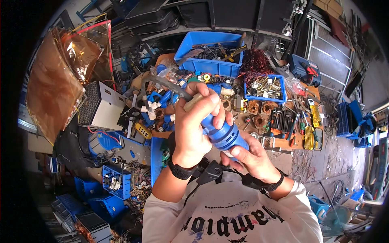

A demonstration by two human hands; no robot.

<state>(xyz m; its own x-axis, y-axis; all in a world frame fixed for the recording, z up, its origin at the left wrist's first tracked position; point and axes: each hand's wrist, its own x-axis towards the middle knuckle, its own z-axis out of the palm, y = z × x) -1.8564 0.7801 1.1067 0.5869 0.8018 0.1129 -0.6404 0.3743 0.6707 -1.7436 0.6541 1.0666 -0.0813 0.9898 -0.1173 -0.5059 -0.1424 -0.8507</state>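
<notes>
A crowded workshop spreads below the camera: a wooden workbench [300, 142] heaped with parts and tools, and blue crates [106, 199] of wiring on the floor to the left. At the back of the bench stands a large blue plastic bin [210, 52] holding cables and tools, with a tangle of reddish copper wire [256, 62] just beside it and a smaller blue tray [265, 87] of metal fittings in front of that. A row of hand tools [292, 123] lies along the right side of the bench, next to a yellow case of bits [309, 137]. To the left sits a white perforated metal box [103, 106], and farther left a sheet of amber transparent film [60, 77] leans upright. Held up in front of the chest, above the bench edge, is a blue industrial plug connector [222, 135] with a grey cable [170, 84] running out of its upper end toward the bench. The left hand [193, 125] is wrapped closed around the connector's upper body and cable gland, fingers curled over it. The right hand [251, 156] grips the lower, wider end from beneath, its fingers closed against the blue collar. Both wrists wear black straps.
</notes>
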